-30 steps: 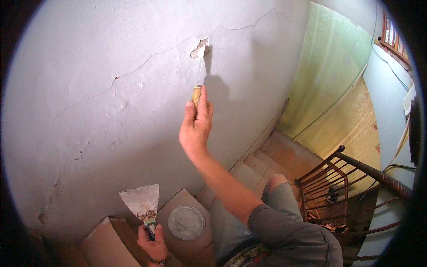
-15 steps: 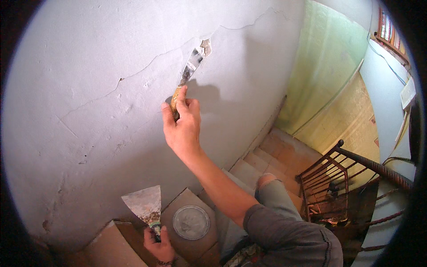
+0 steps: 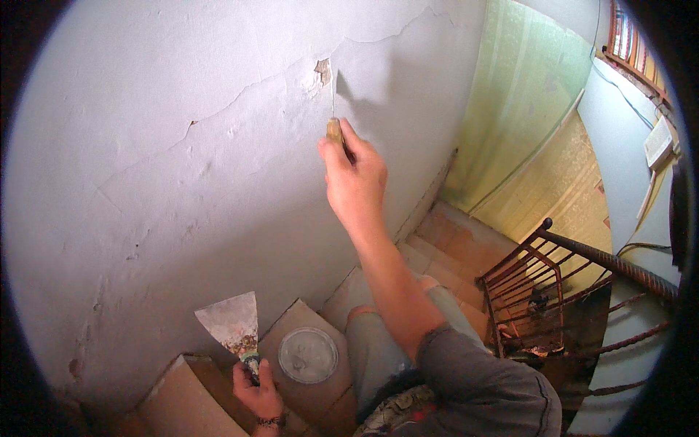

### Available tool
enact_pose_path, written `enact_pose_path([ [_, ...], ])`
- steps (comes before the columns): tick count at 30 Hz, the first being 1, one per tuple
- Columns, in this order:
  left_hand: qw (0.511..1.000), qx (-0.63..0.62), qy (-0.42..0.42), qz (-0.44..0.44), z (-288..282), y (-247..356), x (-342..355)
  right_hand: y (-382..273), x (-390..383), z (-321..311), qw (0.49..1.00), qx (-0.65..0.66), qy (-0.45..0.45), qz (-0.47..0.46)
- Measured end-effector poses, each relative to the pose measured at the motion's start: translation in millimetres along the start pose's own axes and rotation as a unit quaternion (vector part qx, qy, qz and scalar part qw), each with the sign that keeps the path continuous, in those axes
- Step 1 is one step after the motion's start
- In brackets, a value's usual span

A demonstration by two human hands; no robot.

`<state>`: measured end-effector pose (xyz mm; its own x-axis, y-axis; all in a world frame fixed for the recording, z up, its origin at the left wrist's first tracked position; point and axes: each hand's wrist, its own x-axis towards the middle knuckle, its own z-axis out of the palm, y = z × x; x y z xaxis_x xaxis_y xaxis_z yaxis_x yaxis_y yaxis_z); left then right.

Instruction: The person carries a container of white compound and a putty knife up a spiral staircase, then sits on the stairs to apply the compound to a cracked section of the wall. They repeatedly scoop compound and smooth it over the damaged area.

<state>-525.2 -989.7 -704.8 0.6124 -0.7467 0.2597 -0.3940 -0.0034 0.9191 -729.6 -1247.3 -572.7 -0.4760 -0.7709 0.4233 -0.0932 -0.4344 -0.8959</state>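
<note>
My right hand (image 3: 355,167) grips the yellow-brown handle of a narrow putty knife (image 3: 334,131), its thin blade seen edge-on against the pale wall (image 3: 167,211) beside a chipped hole (image 3: 322,69). Pale filler is smeared left of and below the hole, and a long crack runs through it. Down at the lower left, my left hand (image 3: 255,390) holds a wide scraper (image 3: 229,320) upright, its blade stained. Just right of it a round container (image 3: 308,355) of grey paste sits on a tiled step (image 3: 291,315).
Stairs (image 3: 451,269) descend along the wall toward translucent green and yellow sheeting (image 3: 524,109). A dark metal railing (image 3: 604,262) borders the right side, with cables, a small white box (image 3: 660,142) and a barred window (image 3: 633,51) beyond it. My bent legs (image 3: 375,339) are below me.
My right hand has swung rightward from its position half a second ago, the blade turning from broad-side to edge-on. A whiter smear now shows beside the hole. My left hand stays low.
</note>
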Motion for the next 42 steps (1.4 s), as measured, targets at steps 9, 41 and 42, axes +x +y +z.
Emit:
enact_pose_path([
  [9, 1.0, -0.012, -0.009, 0.012, 1, 2, 2, -19, -1, 54, 0.993, -0.057, 0.05, -0.093],
  [41, 0.998, 0.059, -0.031, -0.02, -16, -8, 5, 126, 13, 18, 0.934, -0.054, 0.013, -0.352],
  [42, 0.998, 0.047, -0.026, -0.022, -17, -11, 7, 128, 14, 24, 0.931, -0.056, 0.018, -0.36],
])
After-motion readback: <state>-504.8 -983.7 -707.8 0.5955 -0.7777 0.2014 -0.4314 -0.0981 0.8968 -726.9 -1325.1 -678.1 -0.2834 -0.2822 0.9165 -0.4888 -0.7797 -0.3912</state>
